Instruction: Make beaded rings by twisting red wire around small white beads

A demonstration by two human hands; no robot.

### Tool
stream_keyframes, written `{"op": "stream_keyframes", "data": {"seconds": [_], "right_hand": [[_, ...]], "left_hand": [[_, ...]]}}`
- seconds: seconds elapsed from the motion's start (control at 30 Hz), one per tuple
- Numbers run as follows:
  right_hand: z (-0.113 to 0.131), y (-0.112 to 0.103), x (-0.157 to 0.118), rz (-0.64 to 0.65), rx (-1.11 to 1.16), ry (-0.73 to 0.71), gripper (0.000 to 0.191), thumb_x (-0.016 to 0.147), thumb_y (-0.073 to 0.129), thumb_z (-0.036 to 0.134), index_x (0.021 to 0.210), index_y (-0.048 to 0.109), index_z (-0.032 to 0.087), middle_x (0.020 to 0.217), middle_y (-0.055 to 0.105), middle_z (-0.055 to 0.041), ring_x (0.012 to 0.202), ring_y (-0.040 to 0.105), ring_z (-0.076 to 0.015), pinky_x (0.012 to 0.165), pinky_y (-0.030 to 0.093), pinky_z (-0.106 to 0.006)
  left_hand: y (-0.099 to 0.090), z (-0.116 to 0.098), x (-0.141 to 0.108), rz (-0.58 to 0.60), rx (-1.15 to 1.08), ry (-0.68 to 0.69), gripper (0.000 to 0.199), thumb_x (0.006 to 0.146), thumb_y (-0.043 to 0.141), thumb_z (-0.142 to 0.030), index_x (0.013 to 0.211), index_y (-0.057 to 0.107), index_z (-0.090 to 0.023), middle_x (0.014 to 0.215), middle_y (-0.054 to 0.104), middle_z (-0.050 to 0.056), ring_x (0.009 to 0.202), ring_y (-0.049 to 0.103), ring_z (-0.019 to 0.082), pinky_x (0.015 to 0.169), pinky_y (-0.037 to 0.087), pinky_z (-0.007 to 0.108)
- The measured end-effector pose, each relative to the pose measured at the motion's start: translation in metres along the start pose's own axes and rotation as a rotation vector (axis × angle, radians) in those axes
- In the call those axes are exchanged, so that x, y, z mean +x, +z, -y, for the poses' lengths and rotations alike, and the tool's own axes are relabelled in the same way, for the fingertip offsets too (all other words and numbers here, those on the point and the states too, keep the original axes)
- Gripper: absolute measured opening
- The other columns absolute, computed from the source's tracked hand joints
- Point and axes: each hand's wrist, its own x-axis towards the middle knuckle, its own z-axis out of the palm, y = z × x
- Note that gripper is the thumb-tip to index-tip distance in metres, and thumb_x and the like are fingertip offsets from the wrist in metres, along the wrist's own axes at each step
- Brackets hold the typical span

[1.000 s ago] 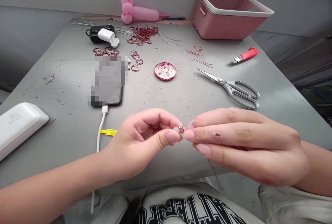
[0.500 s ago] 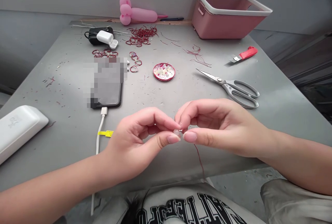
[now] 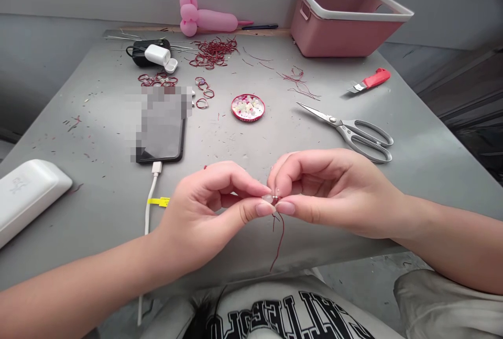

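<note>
Above the near edge of the table, my left hand (image 3: 214,210) pinches a pale, translucent bead (image 3: 268,198) between thumb and forefinger. My right hand (image 3: 334,189) meets it fingertip to fingertip, closed on a dark red cord (image 3: 280,244) beside the bead. Tiny silver bits show between the two pinches, too small to make out well. Two ends of the cord, one short and one long, hang below the fingertips. Farther back lies a round red-rimmed lid (image 3: 248,120) full of small pale and pink beads.
Grey scissors (image 3: 346,132) and a red-handled cutter (image 3: 371,82) lie to the right, with a pink bin (image 3: 334,35) behind. On the left are a phone (image 3: 163,140) with a white cable (image 3: 151,208), a white case (image 3: 31,197) and finished-looking red cord rings (image 3: 202,87).
The hanging cord has swung left and now dangles below the fingertips, with a short end also showing. Both hands keep their pinches, with the right fingertips shifted slightly.
</note>
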Motion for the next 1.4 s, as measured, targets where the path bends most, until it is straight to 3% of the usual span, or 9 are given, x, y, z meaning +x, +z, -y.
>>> {"op": "stream_keyframes", "data": {"seconds": [0.17, 0.43, 0.6, 0.7, 0.8, 0.97, 1.1, 1.3, 1.4], "right_hand": [[-0.003, 0.004, -0.001, -0.098, -0.243, -0.18, 0.011, 0.076, 0.063, 0.008, 0.075, 0.057, 0.017, 0.075, 0.061, -0.0005, 0.069, 0.06, -0.0091, 0.061, 0.053, -0.021], [-0.01, 0.014, -0.001, -0.22, -0.627, -0.487, 0.017, 0.08, 0.055, 0.004, 0.072, 0.05, 0.019, 0.073, 0.055, -0.0009, 0.066, 0.053, -0.009, 0.058, 0.05, -0.02], [-0.008, 0.004, 0.006, -0.003, 0.015, -0.091, 0.003, 0.085, 0.06, 0.012, 0.085, 0.059, 0.015, 0.08, 0.062, -0.0021, 0.067, 0.061, -0.008, 0.059, 0.055, -0.02], [-0.011, -0.004, 0.012, 0.138, 0.366, 0.108, 0.011, 0.092, 0.055, 0.02, 0.09, 0.063, 0.012, 0.083, 0.065, -0.0039, 0.074, 0.065, -0.0087, 0.064, 0.057, -0.02], [-0.015, -0.008, 0.014, 0.174, 0.418, 0.169, 0.008, 0.089, 0.062, 0.019, 0.09, 0.066, 0.012, 0.082, 0.066, -0.003, 0.072, 0.065, -0.0076, 0.066, 0.057, -0.019], [-0.013, -0.005, 0.009, 0.135, 0.194, 0.144, 0.012, 0.086, 0.066, 0.023, 0.086, 0.063, 0.012, 0.077, 0.064, -0.0021, 0.066, 0.061, -0.0085, 0.064, 0.056, -0.023], [-0.01, -0.001, 0.005, -0.016, -0.257, -0.085, 0.008, 0.086, 0.061, 0.02, 0.08, 0.061, 0.014, 0.076, 0.062, -0.0021, 0.067, 0.059, -0.0095, 0.059, 0.052, -0.022], [-0.02, -0.006, 0.008, -0.186, -1.008, -0.8, 0.009, 0.087, 0.054, 0.01, 0.086, 0.059, 0.017, 0.079, 0.059, -0.0059, 0.07, 0.054, -0.0123, 0.061, 0.051, -0.025], [-0.018, -0.01, 0.008, -0.197, -1.173, -0.993, 0.01, 0.086, 0.055, 0.011, 0.086, 0.06, 0.019, 0.078, 0.058, -0.0065, 0.067, 0.054, -0.014, 0.059, 0.053, -0.027]], "left_hand": [[0.003, 0.001, -0.004, 0.014, -0.023, -0.097, 0.008, 0.073, 0.073, -0.013, 0.076, 0.067, -0.018, 0.072, 0.072, 0.001, 0.066, 0.068, 0.013, 0.061, 0.059, 0.022], [0.007, 0.011, -0.009, 0.045, -0.019, -0.048, 0.008, 0.078, 0.068, -0.012, 0.081, 0.063, -0.017, 0.078, 0.07, 0.002, 0.074, 0.069, 0.013, 0.068, 0.059, 0.022], [0.006, 0.004, -0.006, -0.007, -0.155, -0.106, 0.007, 0.082, 0.065, -0.012, 0.081, 0.06, -0.018, 0.074, 0.071, 0.001, 0.071, 0.07, 0.012, 0.066, 0.059, 0.022], [0.005, 0.0, -0.003, -0.003, -0.19, -0.114, 0.008, 0.083, 0.065, -0.013, 0.08, 0.06, -0.018, 0.071, 0.072, 0.001, 0.07, 0.071, 0.014, 0.068, 0.06, 0.025], [0.004, 0.001, -0.002, 0.0, -0.184, -0.11, 0.01, 0.083, 0.067, -0.018, 0.079, 0.058, -0.019, 0.071, 0.071, 0.0, 0.068, 0.07, 0.014, 0.066, 0.059, 0.027], [0.002, 0.004, -0.002, 0.031, -0.179, -0.166, 0.012, 0.083, 0.068, -0.023, 0.08, 0.057, -0.019, 0.073, 0.067, -0.001, 0.055, 0.06, 0.009, 0.052, 0.052, 0.022], [0.001, 0.001, -0.001, 0.085, -0.168, -0.243, 0.008, 0.082, 0.067, -0.021, 0.079, 0.06, -0.018, 0.066, 0.06, -0.003, 0.054, 0.055, 0.008, 0.051, 0.049, 0.02], [0.0, -0.001, -0.001, 0.198, -0.307, -0.447, 0.005, 0.083, 0.064, -0.017, 0.079, 0.06, -0.018, 0.07, 0.058, -0.004, 0.064, 0.061, 0.009, 0.07, 0.059, 0.025], [0.0, -0.002, 0.0, 0.265, -0.412, -0.523, 0.005, 0.082, 0.065, -0.016, 0.078, 0.062, -0.018, 0.07, 0.058, -0.004, 0.063, 0.061, 0.008, 0.072, 0.06, 0.026]]}}
